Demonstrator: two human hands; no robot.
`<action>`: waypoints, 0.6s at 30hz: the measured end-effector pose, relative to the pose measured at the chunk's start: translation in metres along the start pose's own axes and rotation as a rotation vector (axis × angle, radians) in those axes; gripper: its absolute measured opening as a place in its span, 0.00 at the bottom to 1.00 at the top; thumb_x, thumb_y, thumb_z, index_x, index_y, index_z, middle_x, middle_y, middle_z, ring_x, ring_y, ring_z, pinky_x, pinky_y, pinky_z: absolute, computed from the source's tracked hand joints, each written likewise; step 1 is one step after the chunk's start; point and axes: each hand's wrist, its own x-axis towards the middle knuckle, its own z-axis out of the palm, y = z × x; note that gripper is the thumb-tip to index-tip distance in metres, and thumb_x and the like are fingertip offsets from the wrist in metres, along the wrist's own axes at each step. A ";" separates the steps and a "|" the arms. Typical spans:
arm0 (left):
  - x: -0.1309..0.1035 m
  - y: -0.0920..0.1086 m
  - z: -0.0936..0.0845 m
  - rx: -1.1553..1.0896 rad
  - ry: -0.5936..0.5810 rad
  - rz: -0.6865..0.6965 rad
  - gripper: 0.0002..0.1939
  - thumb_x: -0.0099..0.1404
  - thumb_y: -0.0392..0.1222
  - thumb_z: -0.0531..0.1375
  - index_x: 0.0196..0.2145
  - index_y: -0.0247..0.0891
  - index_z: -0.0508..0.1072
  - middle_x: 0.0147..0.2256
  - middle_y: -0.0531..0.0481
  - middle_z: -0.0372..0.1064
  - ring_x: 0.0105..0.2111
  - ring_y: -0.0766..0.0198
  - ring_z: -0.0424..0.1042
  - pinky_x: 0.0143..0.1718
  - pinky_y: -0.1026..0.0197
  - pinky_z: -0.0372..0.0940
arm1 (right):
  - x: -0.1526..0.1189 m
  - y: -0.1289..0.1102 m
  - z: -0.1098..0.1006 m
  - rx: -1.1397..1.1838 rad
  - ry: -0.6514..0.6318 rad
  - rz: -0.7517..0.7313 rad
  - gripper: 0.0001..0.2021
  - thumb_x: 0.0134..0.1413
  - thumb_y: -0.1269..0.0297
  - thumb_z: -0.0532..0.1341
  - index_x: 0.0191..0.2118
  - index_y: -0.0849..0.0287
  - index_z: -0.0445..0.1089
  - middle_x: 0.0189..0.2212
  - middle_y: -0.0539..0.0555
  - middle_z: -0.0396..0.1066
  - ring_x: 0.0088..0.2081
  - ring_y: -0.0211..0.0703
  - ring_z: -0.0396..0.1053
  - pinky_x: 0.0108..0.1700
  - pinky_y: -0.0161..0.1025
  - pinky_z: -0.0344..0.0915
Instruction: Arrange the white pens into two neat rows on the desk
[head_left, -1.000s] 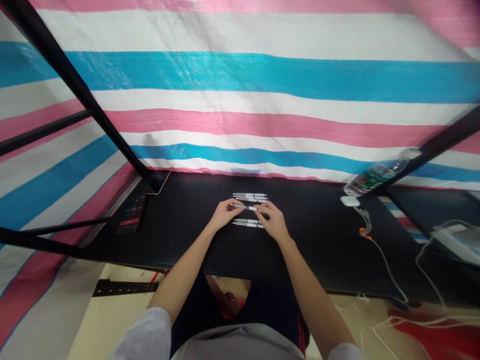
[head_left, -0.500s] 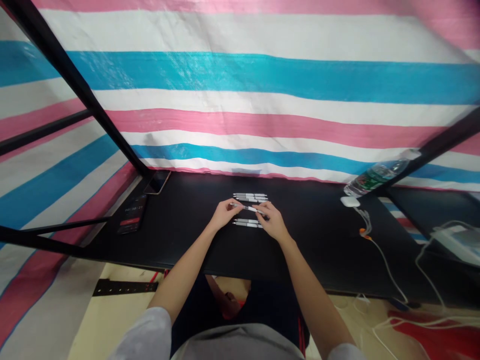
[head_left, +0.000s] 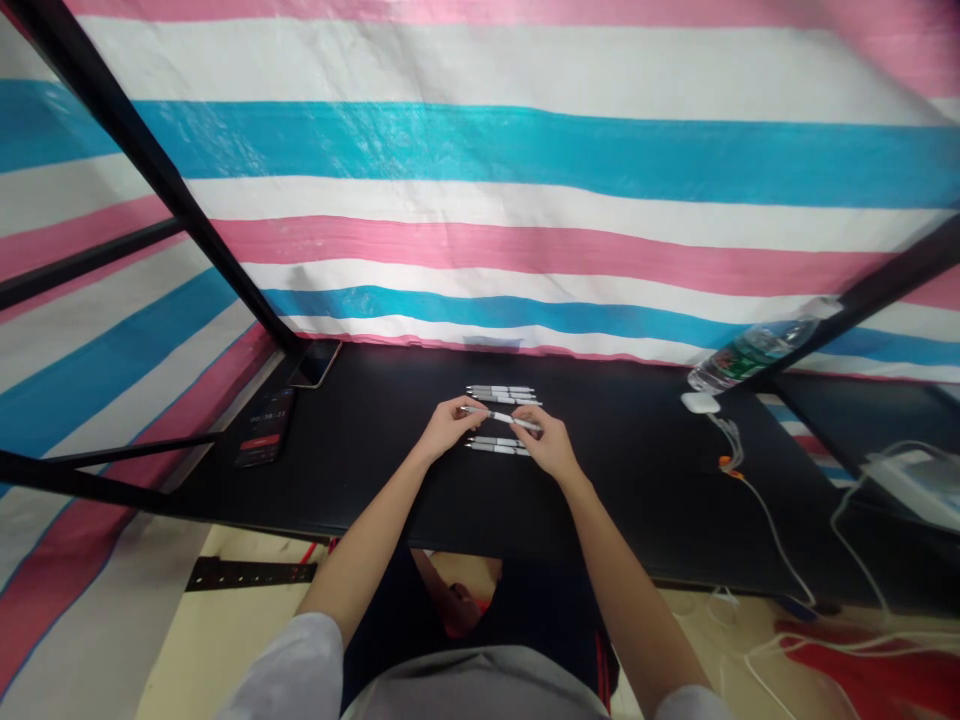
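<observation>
Both my hands hold one white-and-grey pen (head_left: 501, 417) a little above the black table (head_left: 375, 480). My left hand (head_left: 448, 425) pinches its left end and my right hand (head_left: 549, 444) grips its right end. Two more pens (head_left: 499, 393) lie side by side just beyond the held pen. Another pair of pens (head_left: 495, 445) lies nearer to me, between my hands.
A phone (head_left: 314, 365) and a dark device with a lit screen (head_left: 263, 428) lie at the table's left end. A water bottle (head_left: 754, 350), a white earbud case (head_left: 700, 403) and white cables (head_left: 772, 530) are at the right. A striped tarp hangs behind.
My right hand has slid slightly right along the held pen, showing more of its barrel. The pens on the table have not moved.
</observation>
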 end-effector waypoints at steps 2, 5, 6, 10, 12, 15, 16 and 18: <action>0.000 0.000 0.000 -0.015 0.000 -0.007 0.18 0.55 0.52 0.66 0.35 0.33 0.77 0.23 0.51 0.68 0.24 0.68 0.65 0.26 0.65 0.60 | 0.001 0.000 0.000 0.037 0.023 0.039 0.11 0.53 0.56 0.63 0.36 0.58 0.75 0.31 0.54 0.76 0.31 0.43 0.72 0.34 0.38 0.69; 0.001 -0.001 0.001 -0.019 -0.004 -0.015 0.18 0.55 0.51 0.66 0.36 0.33 0.77 0.23 0.52 0.67 0.24 0.68 0.65 0.25 0.65 0.59 | 0.003 0.002 0.000 0.131 0.076 0.059 0.11 0.51 0.55 0.64 0.34 0.58 0.77 0.34 0.55 0.75 0.36 0.45 0.73 0.35 0.38 0.70; 0.001 -0.001 0.001 -0.017 -0.010 -0.016 0.18 0.55 0.51 0.66 0.36 0.33 0.77 0.23 0.52 0.67 0.24 0.68 0.65 0.25 0.65 0.59 | 0.004 0.003 0.000 0.171 0.092 0.070 0.12 0.51 0.55 0.64 0.34 0.58 0.77 0.34 0.55 0.74 0.36 0.45 0.72 0.35 0.38 0.70; 0.001 -0.002 0.001 -0.022 -0.004 -0.003 0.17 0.54 0.50 0.67 0.37 0.34 0.76 0.24 0.51 0.68 0.25 0.68 0.65 0.26 0.65 0.59 | 0.007 0.008 -0.002 0.334 0.093 0.160 0.16 0.49 0.55 0.65 0.41 0.58 0.75 0.35 0.54 0.71 0.30 0.39 0.70 0.30 0.37 0.69; 0.001 -0.001 0.001 -0.037 0.018 0.009 0.17 0.53 0.49 0.68 0.36 0.34 0.76 0.27 0.50 0.70 0.25 0.68 0.66 0.27 0.65 0.60 | 0.008 0.009 -0.002 0.415 0.085 0.184 0.17 0.48 0.55 0.65 0.43 0.58 0.73 0.35 0.53 0.71 0.28 0.37 0.69 0.30 0.37 0.69; 0.002 -0.002 0.000 -0.058 0.035 0.021 0.16 0.53 0.48 0.68 0.35 0.34 0.76 0.30 0.49 0.72 0.25 0.69 0.66 0.28 0.65 0.60 | 0.008 0.009 -0.003 0.510 0.087 0.189 0.16 0.47 0.54 0.66 0.39 0.58 0.71 0.32 0.52 0.72 0.28 0.38 0.70 0.33 0.39 0.70; 0.002 -0.002 0.000 -0.062 0.035 0.022 0.16 0.53 0.47 0.68 0.35 0.34 0.76 0.30 0.49 0.71 0.25 0.69 0.66 0.28 0.65 0.60 | 0.008 0.009 -0.003 0.525 0.084 0.202 0.16 0.47 0.54 0.67 0.38 0.59 0.71 0.29 0.51 0.72 0.27 0.38 0.70 0.32 0.39 0.70; 0.002 -0.004 0.000 -0.066 0.027 0.018 0.16 0.53 0.47 0.68 0.35 0.34 0.75 0.28 0.50 0.71 0.25 0.69 0.66 0.28 0.65 0.60 | 0.008 0.007 -0.003 0.520 0.090 0.253 0.16 0.46 0.51 0.67 0.35 0.59 0.71 0.23 0.50 0.71 0.23 0.37 0.68 0.27 0.37 0.68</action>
